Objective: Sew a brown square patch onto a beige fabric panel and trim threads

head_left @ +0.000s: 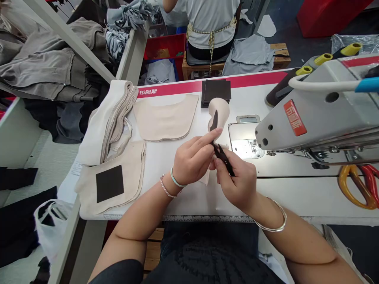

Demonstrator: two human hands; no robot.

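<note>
My left hand [192, 158] is closed on a folded piece of cream fabric [220, 108], its index finger stretched along a dark patch [214, 120] on that fabric. In my right hand [239, 179] is a pair of black thread snips [226, 161], with the blades pointing up and left, close to the left fingertips. Whether the blades touch the fabric I cannot tell. The fabric curls upward in front of both hands, and part of it is hidden behind the fingers. To its right lies the metal needle plate [242, 142] of a sewing machine [325, 106].
Flat cream pieces [166, 118], a folded cream stack [103, 122] and a black square [109, 184] lie leftward. Dark squares [216, 91] are piled behind the hands. Orange-handled scissors [353, 185] lie far right. A person [211, 23] sits beyond the table.
</note>
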